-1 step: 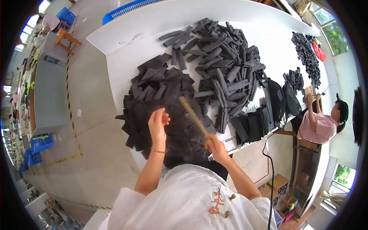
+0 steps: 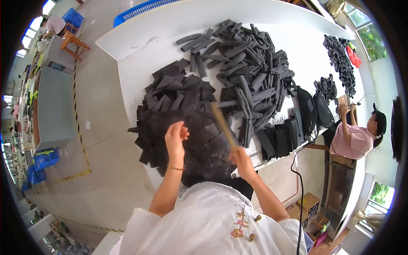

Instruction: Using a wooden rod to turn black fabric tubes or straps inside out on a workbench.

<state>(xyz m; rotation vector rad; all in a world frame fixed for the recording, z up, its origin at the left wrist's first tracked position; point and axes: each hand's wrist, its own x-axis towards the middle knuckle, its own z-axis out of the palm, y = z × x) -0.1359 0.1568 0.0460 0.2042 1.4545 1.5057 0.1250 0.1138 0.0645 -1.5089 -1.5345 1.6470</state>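
A flat, tan wooden stick [image 2: 224, 126] slants up and away from my right hand [image 2: 242, 160]. My right fingers are wrapped around its near end, and its far end is smeared by motion. My left hand [image 2: 175, 137] is raised over the pile of flat black pieces [image 2: 163, 102], fingers loosely curled and somewhat apart, with nothing seen in them. The pieces look like cut fabric or foam sheet and lie overlapping on the white table [image 2: 138, 70] in front of me. Beyond them, to the right, is a heap of dark grey rolled strips [image 2: 248, 59].
Black flat pieces [image 2: 280, 140] stand in a row at the table's right edge, by black bags [image 2: 306, 108]. A black cable [image 2: 300, 178] hangs there. At the far right a person in pink [image 2: 350, 138] works. A blue crate [image 2: 146, 12] sits behind the table's raised back board.
The stick has swung to the right with my right hand, which has moved slightly right. My left hand has hardly moved.
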